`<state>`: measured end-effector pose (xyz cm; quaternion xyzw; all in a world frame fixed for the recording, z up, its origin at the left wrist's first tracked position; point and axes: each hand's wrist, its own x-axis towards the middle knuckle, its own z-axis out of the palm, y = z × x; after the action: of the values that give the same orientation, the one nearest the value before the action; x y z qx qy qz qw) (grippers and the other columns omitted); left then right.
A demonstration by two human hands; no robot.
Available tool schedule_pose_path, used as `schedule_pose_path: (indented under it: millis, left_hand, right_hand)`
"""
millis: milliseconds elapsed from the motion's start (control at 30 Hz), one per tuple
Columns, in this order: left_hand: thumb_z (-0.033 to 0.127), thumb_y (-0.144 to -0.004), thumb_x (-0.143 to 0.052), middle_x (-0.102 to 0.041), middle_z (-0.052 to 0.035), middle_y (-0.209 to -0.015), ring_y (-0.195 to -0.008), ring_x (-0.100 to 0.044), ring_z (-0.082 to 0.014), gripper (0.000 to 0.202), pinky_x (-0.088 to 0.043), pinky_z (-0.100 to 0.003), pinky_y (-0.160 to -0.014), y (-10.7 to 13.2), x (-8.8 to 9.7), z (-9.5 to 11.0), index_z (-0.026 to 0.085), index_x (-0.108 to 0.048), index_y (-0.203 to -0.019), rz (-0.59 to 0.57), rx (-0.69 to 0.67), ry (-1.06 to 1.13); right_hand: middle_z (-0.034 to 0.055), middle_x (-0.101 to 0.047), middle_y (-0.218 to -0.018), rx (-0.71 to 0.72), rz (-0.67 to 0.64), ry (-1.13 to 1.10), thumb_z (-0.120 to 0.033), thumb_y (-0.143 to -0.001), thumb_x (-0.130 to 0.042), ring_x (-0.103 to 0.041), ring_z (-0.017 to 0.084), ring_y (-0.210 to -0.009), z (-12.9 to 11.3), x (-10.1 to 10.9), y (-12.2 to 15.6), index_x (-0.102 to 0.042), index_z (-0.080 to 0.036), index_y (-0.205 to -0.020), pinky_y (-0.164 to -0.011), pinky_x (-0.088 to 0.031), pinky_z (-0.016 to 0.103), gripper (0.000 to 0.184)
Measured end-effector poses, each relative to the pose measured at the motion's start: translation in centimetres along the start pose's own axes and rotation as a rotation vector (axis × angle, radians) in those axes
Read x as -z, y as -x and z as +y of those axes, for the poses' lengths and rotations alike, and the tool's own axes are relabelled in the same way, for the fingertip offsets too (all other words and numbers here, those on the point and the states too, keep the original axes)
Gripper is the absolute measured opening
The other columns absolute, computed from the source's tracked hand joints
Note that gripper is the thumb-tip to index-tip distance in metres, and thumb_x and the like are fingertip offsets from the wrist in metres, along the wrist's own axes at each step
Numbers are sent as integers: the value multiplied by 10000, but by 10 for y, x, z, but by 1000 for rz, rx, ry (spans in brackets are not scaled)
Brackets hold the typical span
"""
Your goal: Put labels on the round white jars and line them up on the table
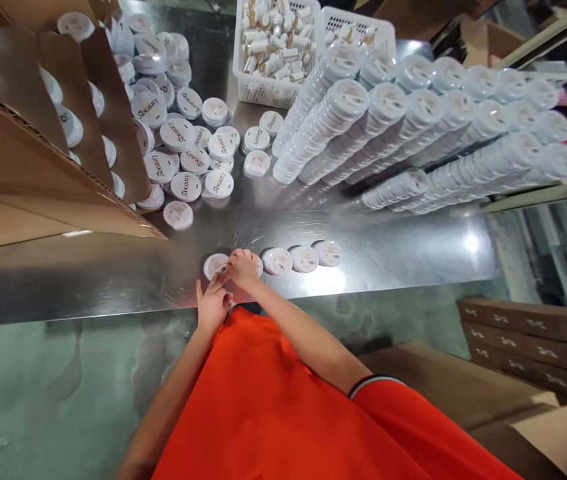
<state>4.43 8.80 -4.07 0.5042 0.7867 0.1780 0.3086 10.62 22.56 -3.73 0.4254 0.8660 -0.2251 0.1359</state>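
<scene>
A round white jar with a printed label facing up lies at the left end of a short row near the table's front edge. My left hand is just in front of it, thumb and fingers apart, fingertips at the jar's near edge. My right hand reaches over the same jar's right side with its fingers curled together; whatever is in them is too small to make out. Another jar is partly hidden behind that hand. Further right in the row lie three more jars, labels up.
Loose jars are heaped beside an open cardboard box at left. Tall leaning stacks of jars fill the back right. White baskets of small bottles stand behind. The metal table's front edge runs before me.
</scene>
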Motion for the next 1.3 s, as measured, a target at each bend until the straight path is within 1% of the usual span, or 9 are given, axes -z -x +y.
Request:
schedule_pose_path:
  millis: [367, 633, 733, 833, 900, 967, 1033, 1133, 1300]
  left_hand:
    - [120, -885, -533, -607, -110, -1431, -1411, -486, -293, 212, -166, -700, -1202, -1, 0, 0, 202, -623, -712, -12, 5, -11]
    - [133, -850, -577, -616, -108, -1421, -1406, -492, -306, 237, -133, -700, -1208, -3, -3, -8, 202, -571, -624, 17, -3, 25]
    - [167, -859, -561, -638, -100, -1395, -1381, -522, -306, 240, -169, -688, -1209, -5, -3, -13, 209, -581, -624, 51, -25, 81]
    - [275, -897, -512, -688, -108, -1329, -1346, -559, -289, 283, -294, -589, -1206, 2, -1, -16, 222, -613, -637, 201, -31, 191]
    - [369, -907, -494, -707, -113, -1299, -1350, -555, -283, 324, -370, -514, -1180, 13, 2, -17, 227, -642, -656, 338, 12, 299]
    - [443, -902, -499, -703, -104, -1308, -1363, -542, -284, 364, -415, -465, -1151, 30, 4, -16, 230, -673, -663, 375, 98, 379]
    - [505, -885, -507, -711, -104, -1293, -1363, -540, -300, 407, -433, -451, -1132, 50, 6, -16, 230, -689, -646, 383, 213, 424]
    - [595, -825, -543, -729, -112, -1252, -1285, -599, -339, 433, -444, -474, -1116, 76, 5, -17, 237, -701, -640, 405, 388, 460]
    - [679, -748, -560, -721, -153, -1248, -1093, -690, -361, 494, -522, -507, -998, 92, -3, -10, 218, -708, -653, 457, 541, 519]
  right_hand:
    - [191, -606, -1185, -48, 92, 140, -441, -890, -652, -474, 312, -1090, -3, 12, -7, -731, -141, -1111, -918, -340, 455, 381]
    - [148, -625, -1208, -8, 1, 21, -250, -908, -571, -456, 309, -1161, 10, 13, -22, -783, -215, -1014, -965, -317, 478, 239]
    - [156, -615, -1270, 58, 79, -22, -269, -958, -493, -476, 305, -1187, 16, 13, -11, -717, -210, -1173, -981, -344, 465, 316]
    - [158, -507, -1461, 242, 108, -31, -286, -937, -539, -438, 285, -1308, 18, 9, 2, -552, -184, -1379, -1040, -351, 431, 454]
    - [182, -368, -1582, 381, 54, 16, -329, -854, -672, -340, 318, -1419, 13, 3, 4, -494, -164, -1418, -1100, -319, 456, 614]
    - [216, -278, -1624, 469, 9, 77, -398, -750, -791, -257, 379, -1471, 5, -2, 0, -459, -147, -1441, -1140, -276, 515, 807]
    - [234, -350, -1579, 508, -6, 108, -433, -712, -823, -293, 395, -1451, -4, -4, -7, -436, -136, -1454, -1146, -266, 544, 888]
    - [196, -517, -1435, 541, 37, 45, -412, -735, -780, -456, 339, -1312, -5, 3, -7, -479, -148, -1401, -1097, -337, 492, 777]
    - [183, -476, -1454, 403, 217, -81, -437, -717, -730, -449, 343, -1265, 45, 21, 22, -574, -168, -1249, -1038, -371, 473, 616]
